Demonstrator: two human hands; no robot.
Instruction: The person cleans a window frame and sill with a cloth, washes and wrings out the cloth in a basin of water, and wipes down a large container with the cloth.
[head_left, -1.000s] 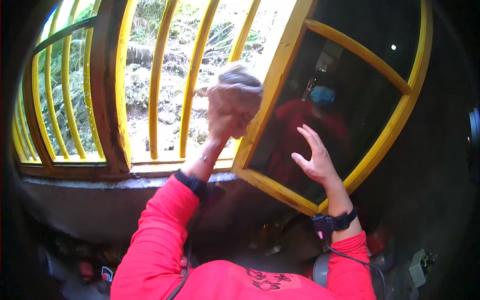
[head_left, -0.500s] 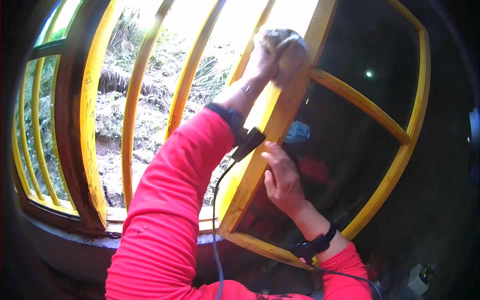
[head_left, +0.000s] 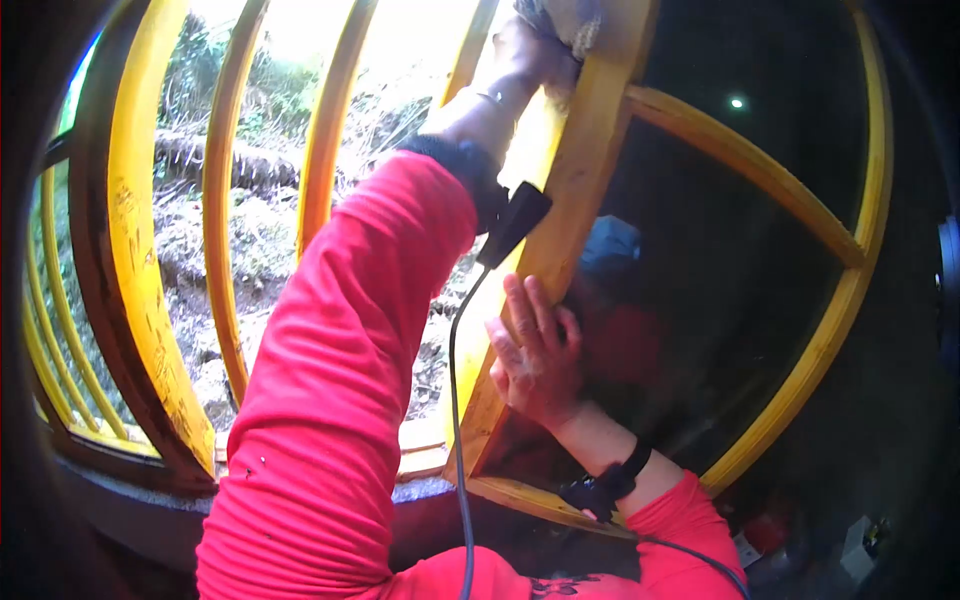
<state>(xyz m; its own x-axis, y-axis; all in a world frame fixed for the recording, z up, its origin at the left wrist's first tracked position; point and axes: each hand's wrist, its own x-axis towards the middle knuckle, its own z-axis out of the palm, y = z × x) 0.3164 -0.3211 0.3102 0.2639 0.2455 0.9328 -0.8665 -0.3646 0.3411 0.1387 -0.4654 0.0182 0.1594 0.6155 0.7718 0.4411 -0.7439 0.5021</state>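
Observation:
At the top of the view my left hand (head_left: pixel 535 50) is closed round a greyish-brown cloth (head_left: pixel 578 22), which lies against the upper part of the yellow window frame (head_left: pixel 585 150). Part of the cloth is cut off by the image edge. Lower down, my right hand (head_left: pixel 540 350) rests on the same frame's edge with its fingers stretched out, holding nothing. Dark glass (head_left: pixel 700 280) fills the open window sash and reflects a person with a blue mask.
Yellow upright bars (head_left: pixel 325 130) stand to the left, with a sunlit slope behind them. Below runs the sill (head_left: pixel 425 488). A black cable (head_left: pixel 455 400) hangs from the device on my left wrist. A white box (head_left: pixel 857 548) is at the lower right.
My left hand has moved up along the frame with the cloth. My right hand has come from in front of the glass onto the frame. The view has shifted too.

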